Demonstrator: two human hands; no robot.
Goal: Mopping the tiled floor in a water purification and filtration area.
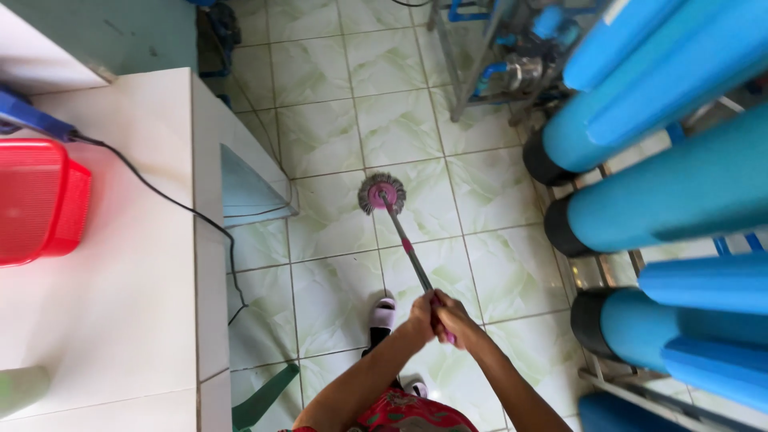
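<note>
both hands, left hand [422,318] and right hand [456,320], wrapped tight round pink-handled round grey mop [382,193], head on pale green floor tiles [336,136] ahead of grip.

Bright, even daylight — soft shadows, wide-angle bending at edges.

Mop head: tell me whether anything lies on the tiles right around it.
Nothing visible does. The mop head rests on bare floor tiles, apart from the counter on one side and the blue tanks on the other. Both hands grip the handle.
</note>
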